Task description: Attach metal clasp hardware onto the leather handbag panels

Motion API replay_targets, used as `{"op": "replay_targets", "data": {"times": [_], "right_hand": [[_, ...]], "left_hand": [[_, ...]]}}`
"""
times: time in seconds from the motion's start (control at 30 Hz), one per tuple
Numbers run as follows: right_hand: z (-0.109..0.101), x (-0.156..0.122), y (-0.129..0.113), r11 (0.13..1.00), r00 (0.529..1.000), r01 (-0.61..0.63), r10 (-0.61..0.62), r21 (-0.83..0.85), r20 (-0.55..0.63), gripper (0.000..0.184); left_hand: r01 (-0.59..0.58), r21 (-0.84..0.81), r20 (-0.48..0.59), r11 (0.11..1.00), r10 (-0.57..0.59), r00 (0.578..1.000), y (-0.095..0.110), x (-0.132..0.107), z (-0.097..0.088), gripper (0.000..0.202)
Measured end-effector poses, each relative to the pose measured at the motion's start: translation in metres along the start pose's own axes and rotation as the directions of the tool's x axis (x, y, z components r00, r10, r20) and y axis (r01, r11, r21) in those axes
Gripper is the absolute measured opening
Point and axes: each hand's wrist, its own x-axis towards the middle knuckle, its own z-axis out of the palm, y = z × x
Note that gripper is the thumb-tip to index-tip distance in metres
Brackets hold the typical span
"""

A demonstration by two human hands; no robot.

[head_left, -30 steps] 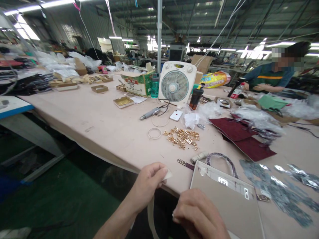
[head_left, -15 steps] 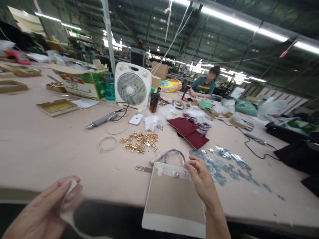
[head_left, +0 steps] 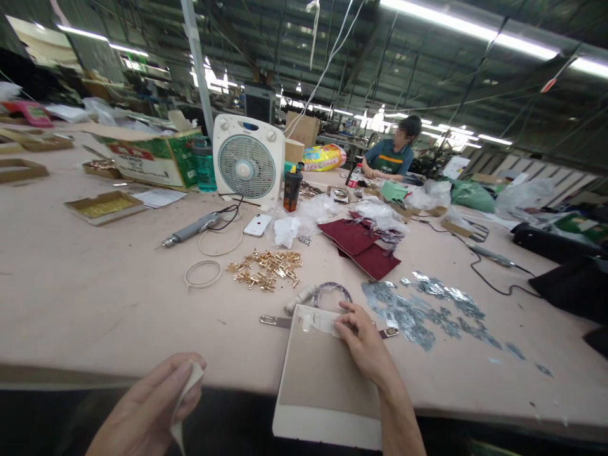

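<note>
Low at the front edge, my left hand [head_left: 149,405] is closed, pinching a thin off-white strip [head_left: 189,386] that hangs down from the fingers. A flat bag panel [head_left: 332,373], beige with pale borders, lies partly over the table edge. My right hand [head_left: 363,335] rests at its upper part, fingers curled together by a clear patch [head_left: 308,321]; what sits under the fingertips is hidden. Behind the panel curves a plastic-wrapped handle [head_left: 332,287]. Brown straps with metal ends stick out on both sides, the left strap [head_left: 275,322] and the right strap [head_left: 388,332].
Gold metal fittings [head_left: 266,269] and silver plates [head_left: 418,310] lie in heaps. Also on the table are a tape roll [head_left: 203,273], a grey power screwdriver [head_left: 190,230], a phone [head_left: 257,225], a fan [head_left: 247,161] and maroon pieces [head_left: 358,244]. A co-worker [head_left: 392,152] sits across.
My left hand has moved right, towards the panel, with the strip. My right hand has shifted left from the panel's upper corner onto its top area, covering the metal piece and uncovering the right strap.
</note>
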Motion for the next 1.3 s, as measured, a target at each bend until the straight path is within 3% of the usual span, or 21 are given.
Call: {"op": "replay_targets", "data": {"times": [0.2,0.27,0.37,0.43,0.53,0.6,0.8,0.97,1.07,1.17,1.23,1.3], "right_hand": [[0.007,-0.001,0.014,0.996,0.997,0.056,-0.06,-0.07,-0.054,0.017],[0.008,0.0,0.019,0.994,0.995,0.069,-0.075,-0.083,-0.07,0.024],[0.008,0.001,0.028,0.989,0.992,0.089,-0.099,-0.114,-0.081,0.041],[0.009,0.002,0.034,0.979,0.986,0.13,-0.144,-0.156,-0.082,0.034],[0.014,0.006,0.041,0.964,0.973,0.167,-0.195,-0.207,-0.123,0.031],[0.018,0.007,0.042,0.961,0.965,0.157,-0.198,-0.227,-0.173,0.031],[0.02,0.006,0.024,0.974,0.94,0.092,-0.154,-0.208,-0.305,0.035],[-0.004,-0.023,-0.018,0.995,0.903,0.098,-0.093,-0.01,-0.42,0.032],[-0.021,-0.053,-0.058,0.959,0.927,0.285,-0.274,0.004,-0.258,0.022],[-0.024,-0.073,-0.093,0.857,0.858,0.514,-0.514,-0.027,-0.003,0.025],[-0.019,-0.077,-0.106,0.827,0.826,0.561,-0.557,-0.034,0.086,0.027],[-0.012,-0.077,-0.112,0.833,0.826,0.553,-0.547,-0.016,0.135,0.02]], "left_hand": [[0.002,0.187,0.093,0.982,-0.019,0.996,-0.009,0.001,0.01,0.05],[-0.026,0.321,0.182,0.947,-0.035,0.983,-0.012,0.003,0.01,0.052],[-0.155,0.51,0.412,0.846,-0.082,0.908,-0.008,-0.003,0.018,0.049],[-0.234,0.55,0.535,0.802,-0.123,0.836,-0.001,-0.013,0.03,0.045],[-0.304,0.548,0.639,0.779,-0.156,0.753,0.008,-0.026,0.05,0.04],[-0.365,0.569,0.669,0.737,-0.157,0.726,0.013,-0.032,0.061,0.038],[-0.55,0.64,0.719,0.537,-0.166,0.675,0.024,-0.042,0.075,0.079],[-0.644,0.647,0.75,0.408,-0.19,0.634,0.027,-0.046,0.081,0.073],[-0.697,0.632,0.773,0.338,-0.215,0.596,0.029,-0.047,0.085,0.07],[-0.746,0.591,0.807,0.307,-0.217,0.55,0.029,-0.048,0.087,0.068],[-0.774,0.565,0.825,0.287,-0.216,0.522,0.028,-0.048,0.086,0.067],[-0.797,0.541,0.84,0.268,-0.211,0.499,0.026,-0.048,0.085,0.066]]}}
